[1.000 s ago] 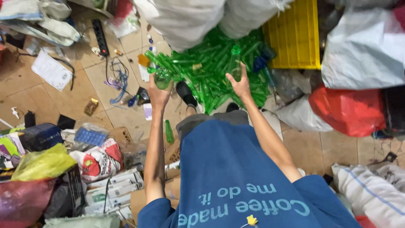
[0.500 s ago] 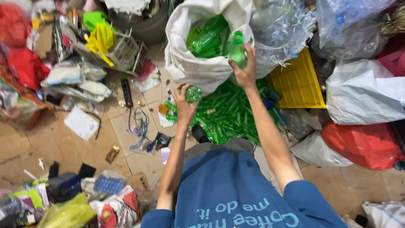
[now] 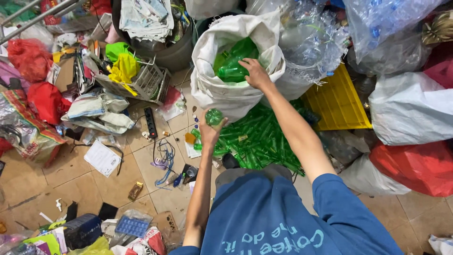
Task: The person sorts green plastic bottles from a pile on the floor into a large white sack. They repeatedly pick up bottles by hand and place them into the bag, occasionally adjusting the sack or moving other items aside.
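Note:
My left hand [image 3: 208, 133] grips a green plastic bottle [image 3: 214, 116], held upright just below the white sack [image 3: 226, 97]. My right hand [image 3: 255, 73] reaches over the sack's open mouth, its fingers resting on the green bottles [image 3: 233, 61] inside; whether it still holds one I cannot tell. A heap of flattened green bottles [image 3: 257, 141] lies on the tiled floor below the sack, between my arms.
A yellow plastic crate lid [image 3: 337, 106] lies right of the heap. Clear bags of bottles [image 3: 311, 42] and white sacks [image 3: 410, 111] crowd the right, with a red bag [image 3: 415, 165]. A wire basket [image 3: 146, 82], cables [image 3: 163, 160] and litter cover the floor at left.
My right hand has gone from holding a green bottle above the sack down into its mouth. My left hand has lifted its bottle closer to the sack.

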